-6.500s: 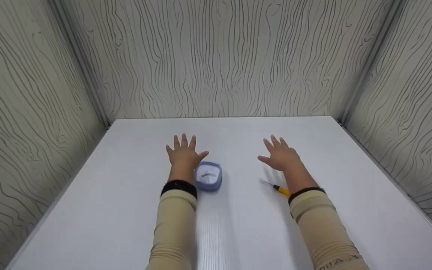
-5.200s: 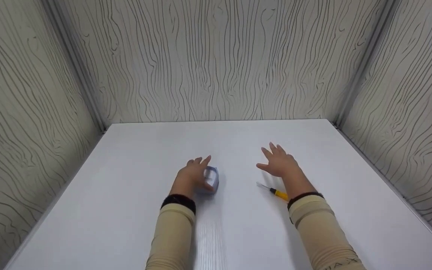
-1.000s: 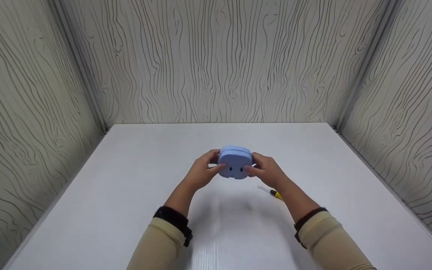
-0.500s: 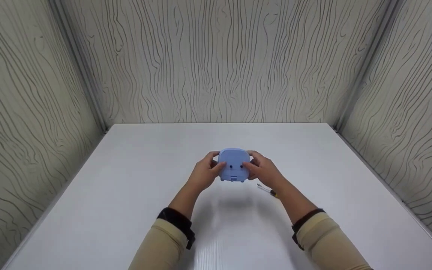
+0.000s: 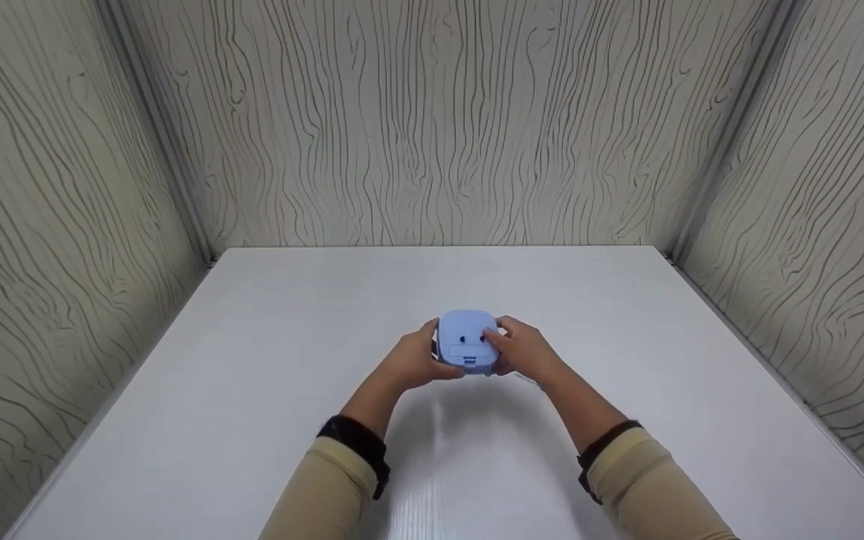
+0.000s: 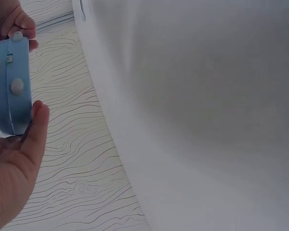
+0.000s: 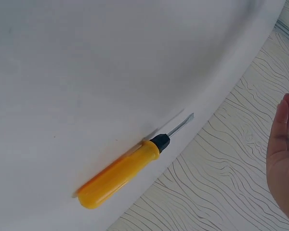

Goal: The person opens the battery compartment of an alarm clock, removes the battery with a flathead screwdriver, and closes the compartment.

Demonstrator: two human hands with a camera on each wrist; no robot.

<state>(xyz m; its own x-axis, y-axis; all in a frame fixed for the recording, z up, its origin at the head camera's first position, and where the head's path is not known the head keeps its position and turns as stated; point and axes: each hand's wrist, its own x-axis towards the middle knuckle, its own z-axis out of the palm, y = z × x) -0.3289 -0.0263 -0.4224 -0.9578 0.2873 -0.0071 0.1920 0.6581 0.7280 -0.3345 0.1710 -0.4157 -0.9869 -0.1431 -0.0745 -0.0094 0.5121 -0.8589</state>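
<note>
Both hands hold a light-blue alarm clock above the table, its back turned towards me. Two dark knobs and a battery cover show on that back; the dial faces away. My left hand grips the left side, with its thumb along the bottom edge by the cover's catch. On the other side, my right hand pinches the clock, thumb on the back beside one knob. White buttons show on the clock's edge in the left wrist view. A screwdriver with a yellow handle lies on the table beneath the right arm.
The white table is bounded by wood-grain patterned panels at the back and both sides. In the head view the right forearm hides most of the screwdriver.
The clock was first standing on the table; both hands now hold it raised, back towards me. Lately it dropped slightly, and the left thumb moved from its back to its bottom edge.
</note>
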